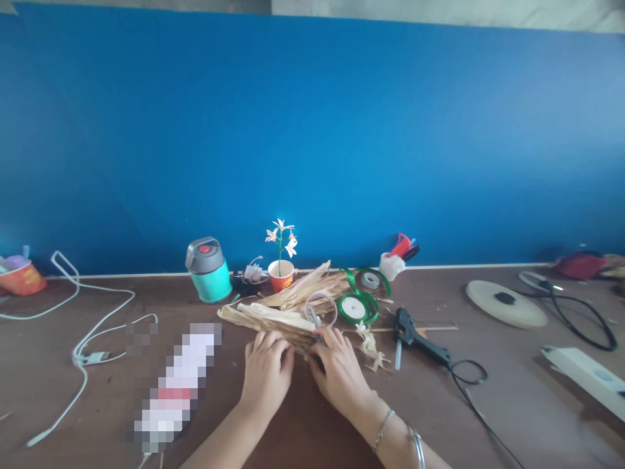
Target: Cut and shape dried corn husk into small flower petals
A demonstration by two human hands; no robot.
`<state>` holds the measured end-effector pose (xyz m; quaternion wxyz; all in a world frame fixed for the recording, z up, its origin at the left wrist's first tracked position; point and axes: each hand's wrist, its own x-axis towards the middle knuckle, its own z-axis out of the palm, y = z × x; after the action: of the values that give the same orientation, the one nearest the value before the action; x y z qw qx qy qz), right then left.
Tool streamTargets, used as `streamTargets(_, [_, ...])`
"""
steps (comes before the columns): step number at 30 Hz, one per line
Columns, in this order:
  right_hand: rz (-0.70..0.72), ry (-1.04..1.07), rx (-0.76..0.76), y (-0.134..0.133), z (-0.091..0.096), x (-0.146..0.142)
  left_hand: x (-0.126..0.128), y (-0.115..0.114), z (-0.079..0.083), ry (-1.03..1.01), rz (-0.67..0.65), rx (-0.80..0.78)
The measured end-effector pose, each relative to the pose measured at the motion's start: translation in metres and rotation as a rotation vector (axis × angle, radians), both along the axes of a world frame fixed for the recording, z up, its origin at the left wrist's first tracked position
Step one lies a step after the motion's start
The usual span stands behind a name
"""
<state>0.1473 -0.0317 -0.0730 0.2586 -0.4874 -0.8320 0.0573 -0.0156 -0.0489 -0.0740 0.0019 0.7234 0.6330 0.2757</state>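
Observation:
A pile of dried corn husks [273, 316] lies on the brown table in front of me. My left hand [267, 368] is closed at the near edge of the pile, its fingers curled over the husks. Beside it, my right hand [338, 366] has its fingers bent around the husks' right end; the fingertips are partly hidden. A clear tape ring [334, 310] rests just beyond the right hand. Further right are a spool of green ribbon [352, 307] and several small pale husk flowers [369, 345].
A black glue gun [422, 340] with a cord lies to the right. Behind stand a paper cup [282, 283] with a flower stem, a teal flask [211, 284] and a white pen holder [390, 266]. A blurred-out strip [178, 384] and white cables [92, 332] lie left; a round lid [488, 309] lies right.

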Motion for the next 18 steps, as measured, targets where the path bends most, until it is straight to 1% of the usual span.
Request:
streamTargets(4, [0.012, -0.013, 0.005, -0.0002, 0.0013, -0.0006, -0.0003, 0.0008, -0.0008, -0.004, -0.003, 0.0])
streamTargets(7, [0.015, 0.025, -0.009, 0.0002, 0.0017, 0.0, -0.0007, 0.0017, -0.001, -0.011, -0.011, -0.004])
streamTargets(12, [0.054, 0.168, -0.073, 0.0026, 0.0005, 0.0033, -0.0018, 0.0018, -0.0013, -0.022, -0.031, -0.002])
streamTargets(15, [0.093, 0.279, -0.132, 0.0047, 0.0016, 0.0044, -0.0021, 0.0005, -0.0002, -0.052, -0.046, 0.035])
streamTargets(18, [0.126, 0.375, -0.195, 0.0059, 0.0043, 0.0045, -0.0016, -0.0015, 0.003, -0.104, -0.115, 0.099])
